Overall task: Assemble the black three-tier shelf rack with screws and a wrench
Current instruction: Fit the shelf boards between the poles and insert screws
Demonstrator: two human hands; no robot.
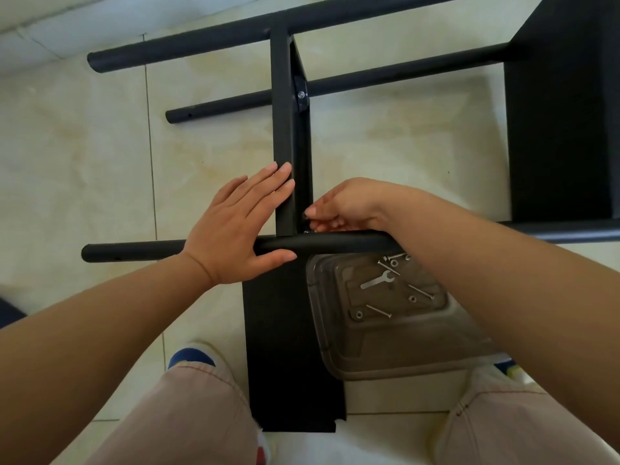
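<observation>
The black rack lies on its side on the tiled floor. An upright black shelf panel (285, 135) crosses three black tubes; the near tube (335, 245) runs left to right under my hands. My left hand (235, 229) lies flat, fingers straight against the panel's left face, thumb under the near tube. My right hand (339, 209) has its fingertips curled, pinching a small fastener (307, 216) at the joint between panel and near tube. A silver screw head (301, 94) shows in the bracket at the middle tube. The small flat wrench (377, 280) lies in a clear tray.
The clear plastic tray (402, 357) sits on the floor at my right knee, holding several screws and nuts. A flat black shelf board (288, 364) lies between my knees. Another black shelf panel (563, 112) stands at the right. My shoe (191, 357) shows below.
</observation>
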